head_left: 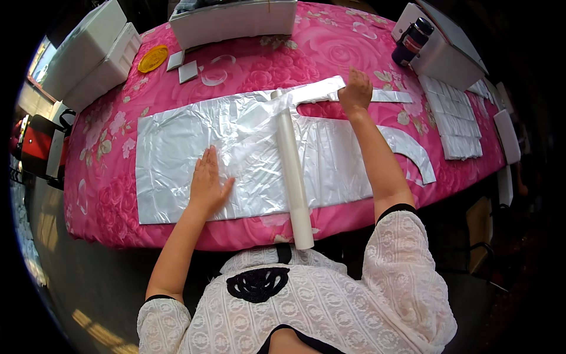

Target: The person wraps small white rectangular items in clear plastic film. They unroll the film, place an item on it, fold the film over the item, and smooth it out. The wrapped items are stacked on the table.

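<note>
A thin, shiny see-through plastic sheet point(171, 159) lies spread across the table, with strap-like cut ends toward the right. My left hand point(207, 180) rests flat on its middle, fingers stretched and thumb apart. Across the sheet lies a long whitish tube point(292, 171), its near end sticking out over the table's front edge. Beyond the tube, my right hand point(355, 91) is closed at the end of a plastic strap point(315, 90) that is folded back over the tube's far end. The fingertips of that hand are partly hidden.
A pink flowered cloth point(253, 71) covers the table. White foam boxes point(236, 26) stand along the back and at both far corners. A dark flask point(413, 41) is at the far right, near a stack of folded plastic point(451, 118). A yellow coil point(153, 59) and white squares point(188, 72) lie back left.
</note>
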`<state>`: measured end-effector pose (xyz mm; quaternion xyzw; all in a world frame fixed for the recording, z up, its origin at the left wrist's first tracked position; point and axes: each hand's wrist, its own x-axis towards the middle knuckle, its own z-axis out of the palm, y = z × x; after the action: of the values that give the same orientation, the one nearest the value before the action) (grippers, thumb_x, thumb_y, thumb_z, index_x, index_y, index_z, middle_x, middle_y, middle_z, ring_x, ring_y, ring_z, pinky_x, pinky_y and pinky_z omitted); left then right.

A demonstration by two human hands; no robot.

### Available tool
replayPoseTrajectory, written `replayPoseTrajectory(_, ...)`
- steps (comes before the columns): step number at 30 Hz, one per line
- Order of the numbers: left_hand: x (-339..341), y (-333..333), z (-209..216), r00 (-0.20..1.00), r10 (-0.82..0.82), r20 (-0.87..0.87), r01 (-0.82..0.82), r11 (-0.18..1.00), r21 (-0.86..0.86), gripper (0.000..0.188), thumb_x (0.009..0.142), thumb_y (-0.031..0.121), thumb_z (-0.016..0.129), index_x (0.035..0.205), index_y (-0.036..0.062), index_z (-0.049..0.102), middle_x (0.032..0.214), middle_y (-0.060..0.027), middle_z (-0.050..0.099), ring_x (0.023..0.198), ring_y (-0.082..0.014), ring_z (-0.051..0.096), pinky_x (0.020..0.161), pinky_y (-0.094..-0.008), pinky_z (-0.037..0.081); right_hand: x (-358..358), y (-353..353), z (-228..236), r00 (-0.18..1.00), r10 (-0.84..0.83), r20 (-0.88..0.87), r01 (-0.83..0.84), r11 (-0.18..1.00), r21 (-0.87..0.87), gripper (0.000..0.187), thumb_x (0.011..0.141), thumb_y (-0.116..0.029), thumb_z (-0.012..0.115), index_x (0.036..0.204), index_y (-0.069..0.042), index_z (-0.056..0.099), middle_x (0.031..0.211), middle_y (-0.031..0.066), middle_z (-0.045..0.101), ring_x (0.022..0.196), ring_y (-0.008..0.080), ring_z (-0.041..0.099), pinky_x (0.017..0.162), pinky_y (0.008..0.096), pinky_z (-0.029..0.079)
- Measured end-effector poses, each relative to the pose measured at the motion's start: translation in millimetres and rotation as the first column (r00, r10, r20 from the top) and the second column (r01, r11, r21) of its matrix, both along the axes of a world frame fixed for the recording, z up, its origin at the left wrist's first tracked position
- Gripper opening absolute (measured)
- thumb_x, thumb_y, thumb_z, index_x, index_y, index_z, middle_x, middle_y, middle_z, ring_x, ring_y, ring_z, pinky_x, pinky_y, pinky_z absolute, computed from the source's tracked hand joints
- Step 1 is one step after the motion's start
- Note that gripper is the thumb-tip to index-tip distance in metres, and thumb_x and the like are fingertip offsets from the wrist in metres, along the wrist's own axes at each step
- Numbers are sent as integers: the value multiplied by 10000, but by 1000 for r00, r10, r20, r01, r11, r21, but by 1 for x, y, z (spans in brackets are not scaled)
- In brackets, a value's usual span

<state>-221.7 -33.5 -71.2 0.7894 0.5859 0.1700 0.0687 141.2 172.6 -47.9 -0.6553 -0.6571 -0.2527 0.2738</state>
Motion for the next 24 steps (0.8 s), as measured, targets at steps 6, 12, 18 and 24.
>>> replayPoseTrajectory(6, 1, 1, 0, 1000, -1, -6, 1, 1000, -4, 808, 782, 304, 557, 1352, -36, 96, 1377, -205, 235, 1279, -322, 229, 1055, -412, 160, 148, -34, 39, 739, -554, -384, 511, 832, -216, 444, 726, -209, 562, 1115, -1, 512, 1063, 180, 562, 1010, 331, 502, 892, 406, 376)
replayPoseTrajectory(12, -3, -4, 6, 988, -44, 150, 21, 988, 153, 744, 762, 192, 576, 1343, -22, 162, 1375, -211, 239, 1282, -351, 215, 1049, -413, 174, 74, -117, 19, 948, 197, -249, -230, 967, -111, 450, 759, -200, 598, 1142, 6, 478, 1129, 184, 507, 1090, 340, 426, 958, 402, 312)
replayPoseTrajectory(18, -16, -25, 36, 959, -175, 225, 102, 947, 303, 617, 754, 112, 553, 1297, -11, 286, 1342, -218, 301, 1251, -360, 283, 1021, -417, 240, -52, -201, 8, 606, 702, -374, -781, 438, -445, 586, 811, -344, 531, 1282, -40, 363, 1343, 156, 321, 1259, 321, 273, 1024, 390, 254)
replayPoseTrajectory(24, -43, -56, 36, 943, -112, 313, 34, 969, 244, 566, 793, 147, 520, 1288, -16, 300, 1322, -217, 336, 1226, -359, 327, 1008, -403, 263, -97, -190, 7, 485, 820, -305, -819, 303, -488, 622, 840, -449, 419, 1307, -46, 336, 1389, 148, 251, 1304, 307, 183, 1061, 412, 157)
